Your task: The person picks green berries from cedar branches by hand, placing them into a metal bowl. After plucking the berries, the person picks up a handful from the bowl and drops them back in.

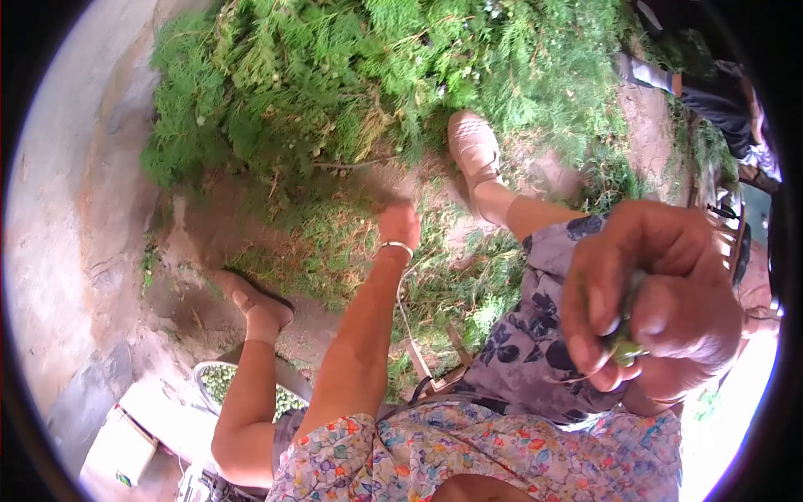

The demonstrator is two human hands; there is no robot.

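Note:
Close to the camera, my right hand (661, 301) is closed, with fingertips and thumb pinched on small green plant bits (623, 343). They look like a bit of sprig, but their exact shape is partly hidden by the fingers. My left hand (400, 222), with a pale bracelet (397, 246) on its wrist, reaches low in front of me over loose clippings (326, 251). Its fingers are smeared by motion, so their grip does not show. Just beyond it rises a big heap of green conifer branches (335, 92) with flat, feathery leaves.
My shoes (474, 142) rest on the dirt on both sides of the clippings. A concrete strip (58, 226) runs along the left. At lower left are a white box (121, 456) and a round-rimmed container (205, 385) of green bits. Another person's dark-trousered leg (715, 105) shows at upper right.

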